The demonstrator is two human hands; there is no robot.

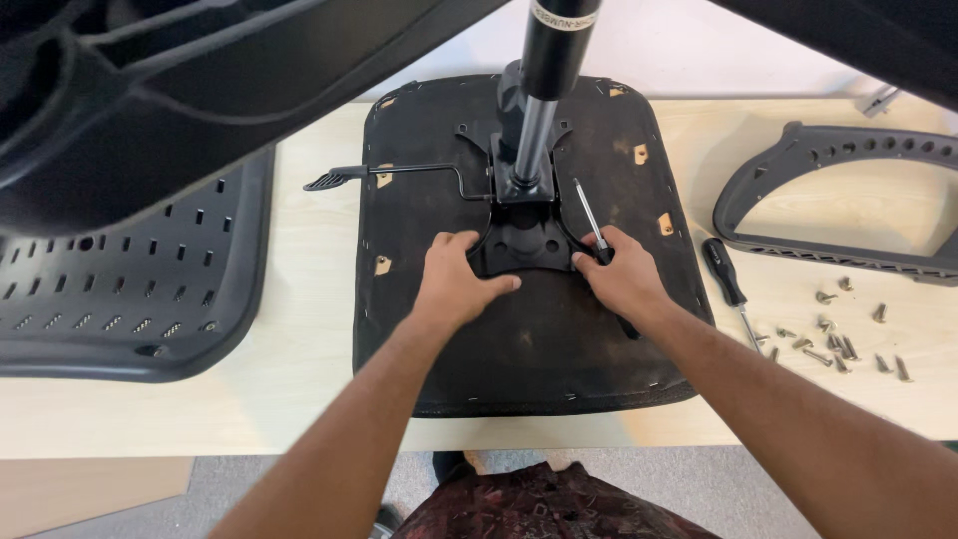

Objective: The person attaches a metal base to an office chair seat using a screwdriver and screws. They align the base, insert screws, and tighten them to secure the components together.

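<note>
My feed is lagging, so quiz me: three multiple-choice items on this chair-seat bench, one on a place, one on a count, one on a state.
1. Where do the loose screws lie?
A. right of the seat
B. on the perforated backrest
C. on the floor

2. How many screwdrivers show?
A. none
B. two
C. four

3. What is the right hand doing?
A. resting flat and empty
B. gripping a screwdriver
C. holding the armrest

Answers: 1 A, they are scattered on the table at the right. 2 B, one in hand, the spare screwdriver beside the seat. 3 B, its fingers close round the handle.
</note>
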